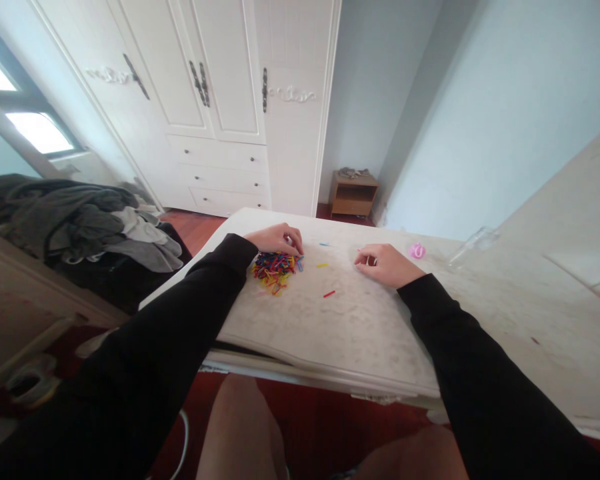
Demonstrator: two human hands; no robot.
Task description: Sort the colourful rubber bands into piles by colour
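A pile of small, slim coloured pieces [275, 273], perhaps clips, lies on the white table [290, 333]. My left hand [280, 239] rests over the pile's far edge. Its fingers are bent down and drawn together at the right side, beside a light blue piece [301, 264]; what is between the fingertips is hidden. To the right of the pile lie three single pieces, one blue [324, 244], one yellow [322, 265] and one red [329, 294]. Farther right, my right hand [383, 262] rests low on the table, fingers loosely curved, with a gap showing between thumb and fingers.
Beyond my right hand are a pink ring-like object [417, 250] and a clear bottle [473, 247] lying on its side. Clothes [105, 220] are heaped at the left. A white wardrobe [230, 120] and a small wooden nightstand [354, 195] stand behind the table.
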